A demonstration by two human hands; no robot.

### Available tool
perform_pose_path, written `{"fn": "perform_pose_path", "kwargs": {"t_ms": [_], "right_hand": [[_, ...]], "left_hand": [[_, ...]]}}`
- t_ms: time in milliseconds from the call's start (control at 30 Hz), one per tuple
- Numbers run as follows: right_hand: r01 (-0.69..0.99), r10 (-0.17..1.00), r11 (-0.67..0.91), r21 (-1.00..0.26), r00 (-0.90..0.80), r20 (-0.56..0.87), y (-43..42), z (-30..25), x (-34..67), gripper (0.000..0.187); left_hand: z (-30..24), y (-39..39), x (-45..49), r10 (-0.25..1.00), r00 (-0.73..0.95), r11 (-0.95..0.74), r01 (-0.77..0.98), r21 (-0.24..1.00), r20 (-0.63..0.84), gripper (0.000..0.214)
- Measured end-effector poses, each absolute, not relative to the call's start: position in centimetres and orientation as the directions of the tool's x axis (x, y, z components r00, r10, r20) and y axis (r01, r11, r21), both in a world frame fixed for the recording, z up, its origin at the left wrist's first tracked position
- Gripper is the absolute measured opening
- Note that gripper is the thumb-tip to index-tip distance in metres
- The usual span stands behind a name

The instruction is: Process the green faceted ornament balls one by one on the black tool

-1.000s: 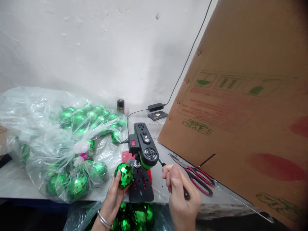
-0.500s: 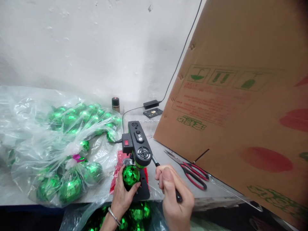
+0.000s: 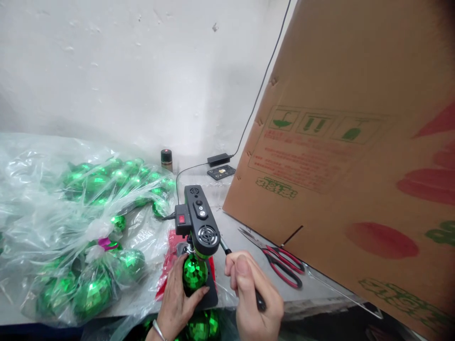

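Observation:
My left hand (image 3: 176,300) is wrapped round a green mirrored ball (image 3: 194,273) and holds it on the black base plate, right under the head of a small black bench press (image 3: 199,222). My right hand (image 3: 254,296) is closed round the press's black lever handle (image 3: 224,249), which sticks out to the right of the head. The press has a red switch on its left side and a cable running back along the table.
Clear plastic bags of green balls (image 3: 92,208) fill the table's left half. More green balls (image 3: 202,327) lie in a bag below the table edge. Red-handled scissors (image 3: 280,263) lie to the right. A big cardboard box (image 3: 348,161) stands at the right. A small jar (image 3: 166,159) stands by the wall.
My left hand has carried the green ball from the left of the press to under its head. My right hand has stayed on the lever.

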State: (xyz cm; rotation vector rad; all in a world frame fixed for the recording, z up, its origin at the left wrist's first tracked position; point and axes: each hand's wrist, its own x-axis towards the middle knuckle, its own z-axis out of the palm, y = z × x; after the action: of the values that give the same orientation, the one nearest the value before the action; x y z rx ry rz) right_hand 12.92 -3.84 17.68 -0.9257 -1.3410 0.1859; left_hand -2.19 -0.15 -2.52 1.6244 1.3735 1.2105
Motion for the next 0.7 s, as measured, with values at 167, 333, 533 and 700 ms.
{"fn": "perform_pose_path", "kwargs": {"t_ms": [167, 333, 533, 700], "right_hand": [[0.364, 0.613, 0.65, -0.667, 0.266, 0.744, -4.0, 17.3, 13.0, 0.04], [0.359, 0.601, 0.657, -0.663, 0.282, 0.748, -3.9, 17.9, 12.7, 0.041], [0.339, 0.616, 0.65, -0.68, 0.289, 0.733, -3.9, 17.7, 12.7, 0.04], [0.33, 0.622, 0.645, -0.689, 0.296, 0.725, -4.1, 16.9, 13.0, 0.041]], "left_hand": [[-2.6, 0.0, -2.6, 0.98, 0.061, -0.198, 0.358, 0.913, 0.188, 0.083], [-1.8, -0.3, -2.8, 0.979, 0.095, -0.204, 0.367, 0.908, 0.182, 0.083], [-0.4, 1.0, -1.9, 0.972, 0.165, -0.215, 0.319, 0.923, 0.169, 0.08], [-1.3, 1.6, -1.9, 0.979, 0.165, -0.164, 0.289, 0.943, 0.119, 0.089]]}}
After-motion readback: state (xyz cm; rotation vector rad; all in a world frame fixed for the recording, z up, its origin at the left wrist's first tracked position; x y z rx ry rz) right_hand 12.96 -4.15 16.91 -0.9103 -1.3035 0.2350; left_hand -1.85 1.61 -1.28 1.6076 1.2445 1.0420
